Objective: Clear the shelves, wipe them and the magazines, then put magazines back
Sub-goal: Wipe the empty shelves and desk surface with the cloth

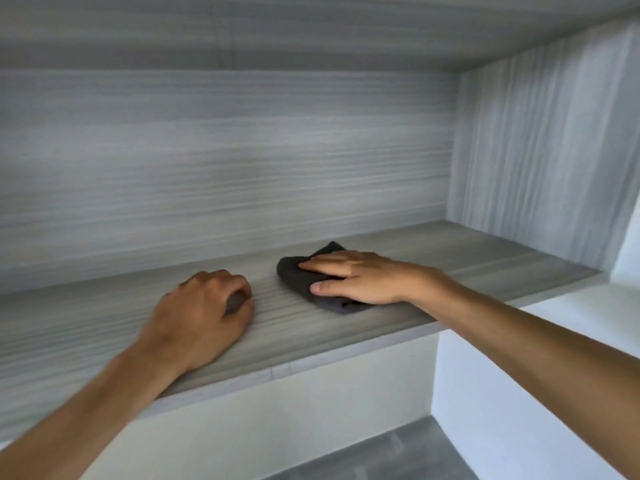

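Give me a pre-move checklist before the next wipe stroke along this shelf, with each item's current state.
1. Cloth under the wiping hand: ok. The right hand lies flat, fingers straight, on the dark cloth.
2. Cloth flat on the shelf: ok, it lies folded on the board.
3. Path to the right end free of magazines: ok, none visible there.
4. Left hand out of the stroke's way: ok, it rests on the shelf left of the cloth, fingers curled.
5. Left hand holding nothing: cannot tell, its curled fingers hide the palm.
6. Shelf already clean: cannot tell, blur and wood grain hide any dust.
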Demonstrator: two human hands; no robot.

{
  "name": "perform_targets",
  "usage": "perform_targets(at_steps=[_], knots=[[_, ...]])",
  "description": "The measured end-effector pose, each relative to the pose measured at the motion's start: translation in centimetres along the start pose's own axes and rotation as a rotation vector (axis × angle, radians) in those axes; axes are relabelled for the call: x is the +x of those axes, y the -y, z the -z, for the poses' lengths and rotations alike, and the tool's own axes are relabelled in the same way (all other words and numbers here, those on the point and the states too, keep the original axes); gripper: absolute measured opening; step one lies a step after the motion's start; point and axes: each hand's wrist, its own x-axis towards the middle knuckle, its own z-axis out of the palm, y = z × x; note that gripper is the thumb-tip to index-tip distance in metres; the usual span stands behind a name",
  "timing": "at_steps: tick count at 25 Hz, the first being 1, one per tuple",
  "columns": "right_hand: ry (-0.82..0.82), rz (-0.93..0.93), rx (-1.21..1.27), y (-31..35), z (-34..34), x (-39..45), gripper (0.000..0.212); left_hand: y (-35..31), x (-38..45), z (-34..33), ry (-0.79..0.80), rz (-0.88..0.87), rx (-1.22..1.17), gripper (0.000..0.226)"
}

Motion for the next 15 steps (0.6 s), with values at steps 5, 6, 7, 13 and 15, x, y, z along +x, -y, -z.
perform_targets(at_steps=[5,6,7,13,15], knots=[[-0.075,-0.566,-0.092,-9.5,2.8,-5.5,0.061,-0.1,0.3,-0.3,-0.022,0.008,0.004,0.016],[-0.079,-0.589,-0.106,-8.9,2.6,-5.1,0.062,-0.1,0.4,-0.2,-0.021,0.016,0.006,0.016],[-0.081,-0.56,-0.101,-7.4,2.2,-4.5,0.062,-0.2,0.4,-0.2,-0.017,0.02,0.007,0.016],[-0.432,-0.048,-0.144,6.5,-3.5,-6.3,0.061,-0.2,0.1,0.1,0.003,0.019,-0.011,0.018],[-0.757,0.022,-0.218,5.0,-4.7,-9.0,0.048,-0.1,-0.2,0.2,0.003,0.002,-0.023,0.017]])
